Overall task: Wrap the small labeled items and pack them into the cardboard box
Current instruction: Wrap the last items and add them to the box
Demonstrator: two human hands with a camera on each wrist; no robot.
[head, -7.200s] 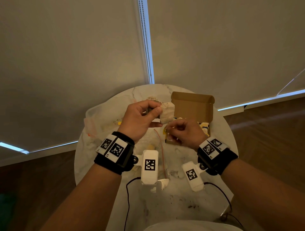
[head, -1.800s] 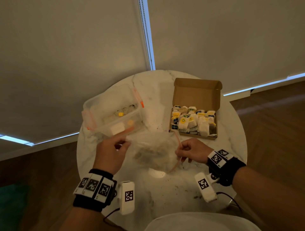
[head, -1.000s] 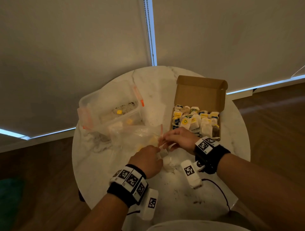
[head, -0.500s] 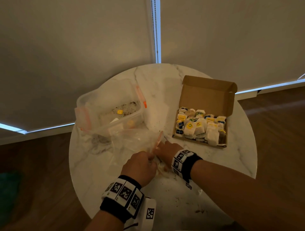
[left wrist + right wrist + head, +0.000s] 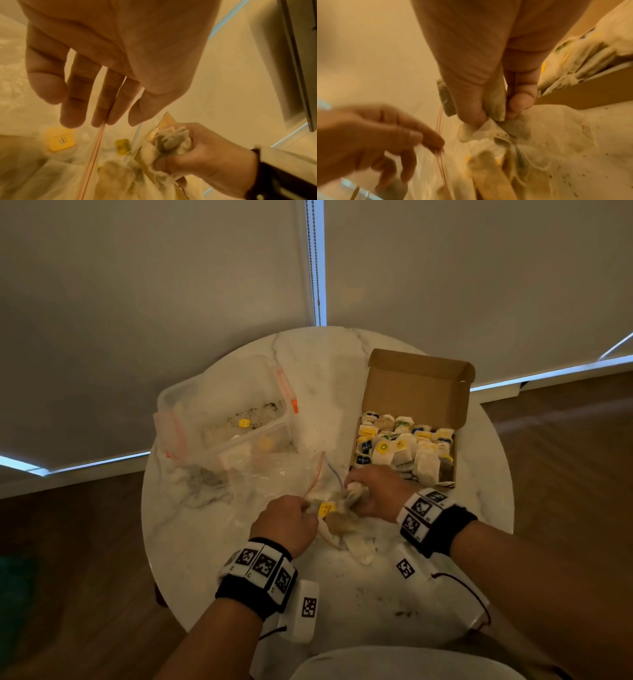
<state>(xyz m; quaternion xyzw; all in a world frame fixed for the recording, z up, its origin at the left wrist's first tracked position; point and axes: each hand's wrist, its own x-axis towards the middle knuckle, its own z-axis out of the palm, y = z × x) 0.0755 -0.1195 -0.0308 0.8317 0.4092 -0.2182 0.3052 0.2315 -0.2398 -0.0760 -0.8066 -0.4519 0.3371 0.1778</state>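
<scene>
Everything sat on a round marble table [image 5: 212, 549] in front of drawn roller blinds [image 5: 137, 285], with wood floor showing on both sides. Relative to the cardboard box [image 5: 414, 392], which stood open at the table's far right and already looked mostly full of wrapped tea bags [image 5: 400, 446], a clear plastic tub [image 5: 219, 419] with orange clips was well off to its left, and a zip bag [image 5: 274, 474] lay just beside its near-left corner. Right hand [image 5: 375, 491] was clenched around a bunch of loose tea bags [image 5: 171, 140] just in front of the box. Left hand [image 5: 284, 523] was at the bag's mouth, fingers [image 5: 101, 108] hanging fairly straight against the orange zip strip [image 5: 96, 146], not really gripping anything as far as I could tell. If I were doing this step, I'd pin the bag's lip down with the left so the bunch comes out clean, then separate one bag before wrapping, since those strings and yellow tags [image 5: 325, 508] probably tangle.
</scene>
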